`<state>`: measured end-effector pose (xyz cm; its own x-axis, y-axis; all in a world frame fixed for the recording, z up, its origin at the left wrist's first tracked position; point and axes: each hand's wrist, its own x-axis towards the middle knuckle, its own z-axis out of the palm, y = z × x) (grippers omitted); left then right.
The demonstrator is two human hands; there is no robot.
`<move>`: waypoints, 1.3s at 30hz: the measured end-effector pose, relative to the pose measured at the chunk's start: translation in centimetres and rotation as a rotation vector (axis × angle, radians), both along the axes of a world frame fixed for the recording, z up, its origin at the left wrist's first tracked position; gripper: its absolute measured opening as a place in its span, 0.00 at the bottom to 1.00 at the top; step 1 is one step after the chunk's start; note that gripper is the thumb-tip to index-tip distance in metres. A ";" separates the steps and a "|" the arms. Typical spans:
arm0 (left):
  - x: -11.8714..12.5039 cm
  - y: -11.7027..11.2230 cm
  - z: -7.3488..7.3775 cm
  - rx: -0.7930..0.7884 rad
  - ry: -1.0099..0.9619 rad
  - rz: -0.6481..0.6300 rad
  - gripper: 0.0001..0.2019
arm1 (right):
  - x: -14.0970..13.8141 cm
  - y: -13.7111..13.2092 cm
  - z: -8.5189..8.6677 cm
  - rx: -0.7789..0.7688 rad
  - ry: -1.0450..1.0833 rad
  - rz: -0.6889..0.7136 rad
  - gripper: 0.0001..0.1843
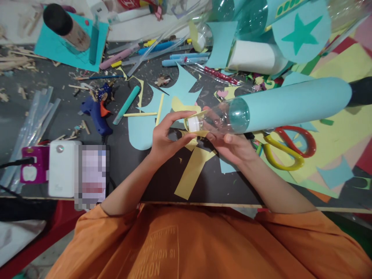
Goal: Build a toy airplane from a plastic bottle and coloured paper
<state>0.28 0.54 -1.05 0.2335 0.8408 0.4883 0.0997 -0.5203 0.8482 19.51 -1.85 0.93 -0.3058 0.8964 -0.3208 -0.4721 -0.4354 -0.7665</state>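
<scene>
A clear plastic bottle (240, 114) lies sideways in front of me, its body wrapped in light blue paper (296, 102). Its white cap (193, 124) points left. Around the neck and cap curves a strip of yellow paper (202, 133). My left hand (164, 137) is closed on that strip, thumb below and forefinger above, at the cap end. From underneath, my right hand (234, 147) holds the bottle near its shoulder; some of its fingers show through the clear plastic. Below the neck lies another yellow paper strip (190, 172) on the dark table.
Red-and-yellow scissors (285, 151) lie under the bottle at right. A blue glue gun (97, 114), clear glue sticks (31, 128) and a white power bank (64, 168) are at left. Pens, paper scraps and a star-marked bottle (302, 33) crowd the back.
</scene>
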 end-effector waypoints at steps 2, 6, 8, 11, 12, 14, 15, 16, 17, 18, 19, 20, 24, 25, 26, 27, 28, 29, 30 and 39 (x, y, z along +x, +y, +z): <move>0.0 0.0 0.0 0.038 0.031 0.015 0.23 | -0.1 0.0 -0.1 0.000 0.027 -0.006 0.32; 0.2 0.0 0.3 0.097 0.071 0.051 0.22 | -0.3 -0.1 -0.1 -0.002 0.036 0.000 0.31; 0.3 -0.2 0.3 0.103 0.085 0.063 0.22 | -0.4 -0.1 -0.1 -0.010 0.029 0.008 0.32; 0.4 -0.4 0.3 0.088 0.116 0.084 0.22 | -0.6 -0.3 -0.1 -0.032 0.036 0.020 0.34; 0.4 -0.5 0.3 0.080 0.123 0.091 0.22 | -0.7 -0.3 -0.1 -0.041 0.044 0.021 0.34; 0.5 -0.7 0.3 0.061 0.127 0.100 0.22 | -0.8 -0.5 -0.1 -0.053 0.063 0.016 0.34; 0.5 -0.7 0.3 0.051 0.125 0.099 0.22 | -0.8 -0.5 -0.2 -0.055 0.070 0.011 0.34; 0.5 -0.7 0.4 0.045 0.121 0.096 0.22 | -0.9 -0.6 -0.2 -0.055 0.074 0.006 0.34; 0.5 -0.7 0.4 0.038 0.114 0.092 0.23 | -0.9 -0.6 -0.3 -0.053 0.075 0.003 0.34; 0.5 -0.7 0.4 0.037 0.106 0.088 0.23 | -0.9 -0.7 -0.3 -0.051 0.074 0.001 0.34; 0.6 -0.7 0.4 0.038 0.098 0.083 0.23 | -0.9 -0.7 -0.3 -0.048 0.075 -0.002 0.35; 0.6 -0.7 0.4 0.039 0.089 0.082 0.23 | -0.9 -0.7 -0.4 -0.045 0.078 -0.004 0.35; 0.6 -0.6 0.3 0.035 0.091 0.080 0.24 | -0.9 -0.8 -0.4 -0.051 0.074 -0.009 0.34; 0.5 -0.6 0.2 0.031 0.099 0.080 0.24 | -0.9 -0.8 -0.4 -0.055 0.059 -0.010 0.34; 0.5 -0.6 0.2 0.028 0.105 0.080 0.24 | -0.9 -0.7 -0.4 -0.062 0.041 -0.012 0.34; 0.5 -0.6 0.1 0.025 0.110 0.078 0.25 | -0.9 -0.7 -0.3 -0.069 0.026 -0.017 0.34; 0.4 -0.6 0.1 0.025 0.110 0.076 0.25 | -1.0 -0.7 -0.2 -0.074 0.020 -0.021 0.34; 0.4 -0.6 0.1 0.027 0.107 0.071 0.25 | -1.0 -0.7 -0.2 -0.079 0.021 -0.025 0.34; 0.4 -0.6 0.0 0.028 0.103 0.067 0.26 | -1.1 -0.7 -0.1 -0.085 0.027 -0.022 0.32; 0.6 -0.8 -0.1 0.013 0.109 0.083 0.26 | -1.5 -0.9 0.0 -0.063 0.036 0.026 0.26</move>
